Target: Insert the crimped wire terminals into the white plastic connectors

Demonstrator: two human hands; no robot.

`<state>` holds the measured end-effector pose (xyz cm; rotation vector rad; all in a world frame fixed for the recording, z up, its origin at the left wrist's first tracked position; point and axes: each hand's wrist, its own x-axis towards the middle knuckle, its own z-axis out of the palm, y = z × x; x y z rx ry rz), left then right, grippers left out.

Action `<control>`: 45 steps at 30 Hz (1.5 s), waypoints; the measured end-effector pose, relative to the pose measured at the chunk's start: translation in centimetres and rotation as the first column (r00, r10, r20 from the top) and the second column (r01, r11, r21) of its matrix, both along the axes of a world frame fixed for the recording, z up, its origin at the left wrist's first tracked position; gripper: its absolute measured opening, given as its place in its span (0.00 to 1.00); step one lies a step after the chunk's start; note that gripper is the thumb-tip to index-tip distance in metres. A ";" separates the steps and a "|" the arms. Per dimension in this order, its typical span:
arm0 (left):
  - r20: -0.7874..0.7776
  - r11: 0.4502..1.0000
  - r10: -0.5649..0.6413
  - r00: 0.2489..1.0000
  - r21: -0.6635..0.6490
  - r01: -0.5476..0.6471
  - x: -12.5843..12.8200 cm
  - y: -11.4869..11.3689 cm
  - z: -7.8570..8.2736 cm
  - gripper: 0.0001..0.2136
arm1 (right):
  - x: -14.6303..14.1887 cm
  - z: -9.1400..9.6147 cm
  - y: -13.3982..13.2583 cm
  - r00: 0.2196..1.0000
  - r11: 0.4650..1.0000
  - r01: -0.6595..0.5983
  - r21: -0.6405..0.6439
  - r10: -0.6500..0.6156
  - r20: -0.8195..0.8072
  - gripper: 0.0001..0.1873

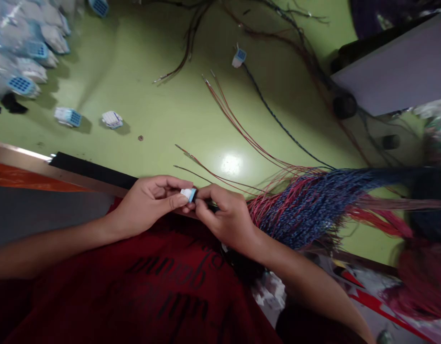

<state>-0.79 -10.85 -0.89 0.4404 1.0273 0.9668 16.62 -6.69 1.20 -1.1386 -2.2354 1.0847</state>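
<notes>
My left hand (152, 200) is closed around a small white and blue connector (188, 193), pinched between thumb and fingers at the green table's near edge. My right hand (226, 215) is closed right beside it, fingertips pressed at the connector's end, apparently pinching a thin dark wire that I can hardly make out. Both hands hover above my red shirt. A thick bundle of twisted blue and red wires (306, 205) lies just right of my right hand.
Loose red wires (242, 129) and a dark wire ending in a connector (238, 57) lie across the green table (152, 95). Spare connectors (68, 117) and bagged ones (23, 43) sit far left. A grey box (396, 71) stands at the far right.
</notes>
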 end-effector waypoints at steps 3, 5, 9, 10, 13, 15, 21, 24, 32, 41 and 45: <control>-0.012 1.000 -0.007 1.000 -0.001 0.007 0.0 0.0 0.1 0.07 | 0.0 0.1 0.0 1.000 1.000 0.006 -0.020 -0.005 0.015 0.08; -0.005 1.000 0.003 1.000 -0.007 -0.003 -0.1 -0.1 0.1 0.07 | 0.3 0.5 0.3 1.000 0.998 -0.025 -0.057 0.026 0.017 0.08; -0.006 1.000 -0.010 1.000 -0.013 0.010 -0.3 -0.3 0.2 0.07 | 1.4 0.6 1.4 0.992 1.000 -0.009 0.022 0.006 0.124 0.07; -0.016 0.999 -0.038 0.999 -0.005 0.038 -0.4 -0.3 0.3 0.07 | 1.6 0.3 1.7 0.978 0.995 0.004 0.098 -0.024 0.208 0.07; -0.066 0.993 -0.119 0.991 0.016 0.120 -0.5 -0.2 0.5 0.07 | 2.3 -0.9 2.2 0.896 0.963 -0.080 0.259 -0.044 0.443 0.08; -0.090 0.990 -0.140 0.986 0.012 0.142 -0.5 -0.2 0.7 0.07 | 2.8 -1.3 2.2 0.888 0.954 -0.129 0.270 -0.010 0.459 0.09; -0.054 0.984 -0.180 0.982 -0.002 0.180 0.1 0.4 0.8 0.07 | 3.2 1.4 1.3 0.994 0.994 0.078 0.072 -0.084 0.076 0.05; 0.002 0.991 -0.132 0.991 0.008 0.132 0.7 1.1 0.6 0.07 | 2.2 2.6 0.8 0.997 0.996 0.035 -0.085 -0.040 -0.067 0.02; 0.021 0.997 -0.066 0.998 0.028 0.066 0.7 1.6 -0.1 0.07 | 2.0 0.8 1.1 0.972 0.965 0.218 -0.143 -0.229 -0.060 0.04; 0.017 0.999 -0.052 0.999 -0.013 0.052 0.8 1.9 0.2 0.09 | 2.4 1.2 1.4 0.986 0.986 0.167 -0.008 -0.167 -0.012 0.06; 0.041 0.999 -0.038 0.998 -0.020 0.039 0.9 1.8 0.3 0.09 | 2.2 1.1 1.2 0.991 0.990 0.136 0.036 -0.135 -0.018 0.07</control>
